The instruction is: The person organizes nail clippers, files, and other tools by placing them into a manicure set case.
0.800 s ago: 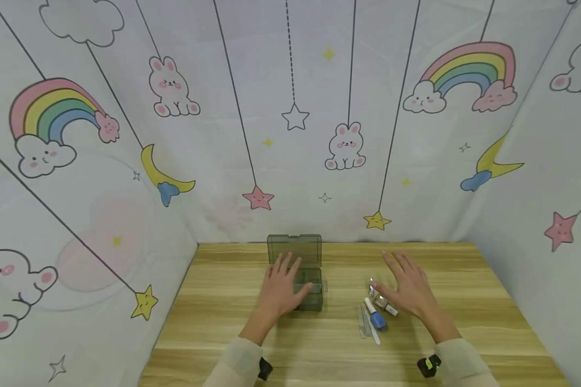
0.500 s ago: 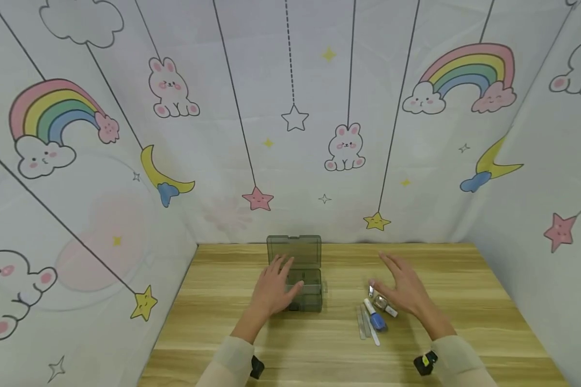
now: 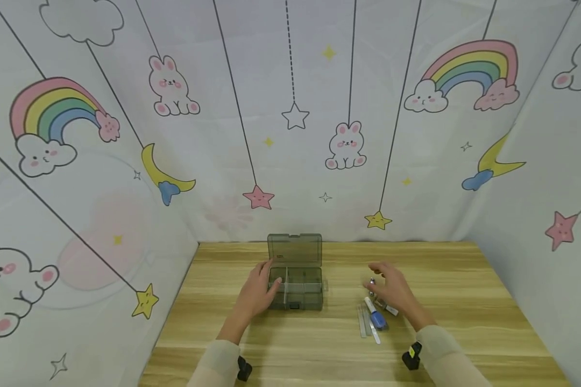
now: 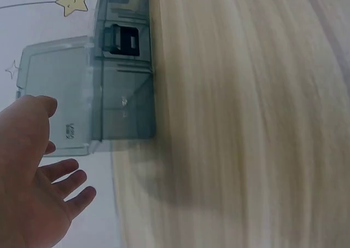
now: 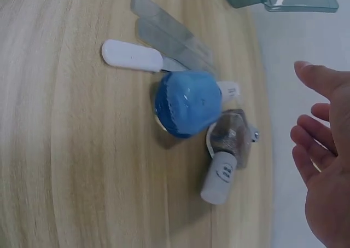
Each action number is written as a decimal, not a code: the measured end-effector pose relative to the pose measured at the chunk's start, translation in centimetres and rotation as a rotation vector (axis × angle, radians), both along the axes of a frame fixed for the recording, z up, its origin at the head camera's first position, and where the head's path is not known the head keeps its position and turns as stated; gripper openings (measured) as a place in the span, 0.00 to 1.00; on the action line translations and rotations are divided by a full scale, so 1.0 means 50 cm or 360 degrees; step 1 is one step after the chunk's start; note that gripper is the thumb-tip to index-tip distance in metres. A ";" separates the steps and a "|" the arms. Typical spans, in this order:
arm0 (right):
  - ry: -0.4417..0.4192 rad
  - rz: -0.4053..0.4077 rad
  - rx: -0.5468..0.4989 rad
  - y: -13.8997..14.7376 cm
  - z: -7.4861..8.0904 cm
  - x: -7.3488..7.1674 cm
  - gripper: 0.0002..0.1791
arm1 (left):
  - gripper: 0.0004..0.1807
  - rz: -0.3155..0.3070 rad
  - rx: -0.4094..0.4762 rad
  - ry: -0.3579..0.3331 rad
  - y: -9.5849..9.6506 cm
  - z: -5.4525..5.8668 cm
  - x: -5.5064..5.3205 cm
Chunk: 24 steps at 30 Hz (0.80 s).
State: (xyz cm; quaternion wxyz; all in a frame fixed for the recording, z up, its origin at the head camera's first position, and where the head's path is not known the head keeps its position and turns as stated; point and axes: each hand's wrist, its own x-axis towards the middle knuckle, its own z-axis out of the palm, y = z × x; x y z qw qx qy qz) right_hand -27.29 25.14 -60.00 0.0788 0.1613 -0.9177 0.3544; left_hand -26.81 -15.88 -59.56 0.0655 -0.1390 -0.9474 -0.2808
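Observation:
My left hand (image 3: 255, 293) is at the left side of a translucent grey-green compartment box (image 3: 304, 301), its thumb overlapping the near left part in the head view. The box's lid (image 3: 295, 250) stands raised at the back. Fingers loosely bent and holding nothing, my right hand (image 3: 394, 290) hovers over the small things on the right. Nearest to its fingertips is a shiny metal nail clipper (image 3: 372, 281). A blue nail polish bottle (image 5: 188, 103) with a white cap lies beside a clear, glittery nail polish bottle (image 5: 232, 133), which my right hand partly covers in the head view.
Left of the bottles lie two flat greyish strips (image 5: 169, 37) and a slim tool with a white handle (image 5: 131, 55). The wooden table (image 3: 319, 355) ends at a printed cloth wall (image 3: 416, 161) behind and at both sides.
My left hand has moved left and towards me, uncovering more of the box's compartments. My right hand has shifted left over the clipper, its fingers now more bent.

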 end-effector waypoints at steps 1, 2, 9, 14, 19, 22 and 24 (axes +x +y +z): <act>-0.0010 0.0007 -0.0002 -0.004 -0.005 -0.005 0.28 | 0.36 0.0005 0.0051 -0.0038 -0.006 -0.003 -0.001; -0.0016 0.0012 0.0000 -0.007 -0.009 -0.009 0.27 | 0.36 0.0001 0.0098 -0.0084 -0.011 -0.006 -0.002; -0.0086 0.0025 -0.0071 -0.029 -0.025 -0.023 0.22 | 0.36 -0.0087 0.0598 -0.0466 -0.037 -0.029 -0.006; -0.0114 0.0007 -0.0091 -0.045 -0.035 -0.028 0.21 | 0.32 -0.0099 0.0802 -0.0625 -0.046 -0.034 -0.011; -0.0086 0.0002 -0.0045 -0.053 -0.044 -0.036 0.20 | 0.30 -0.0119 0.1013 -0.0729 -0.055 -0.033 -0.013; -0.0086 -0.0002 -0.0021 -0.055 -0.048 -0.040 0.19 | 0.29 -0.0134 0.1105 -0.0773 -0.059 -0.034 -0.011; -0.0094 0.0000 -0.0006 -0.055 -0.051 -0.042 0.18 | 0.29 -0.0141 0.1134 -0.0787 -0.061 -0.037 -0.010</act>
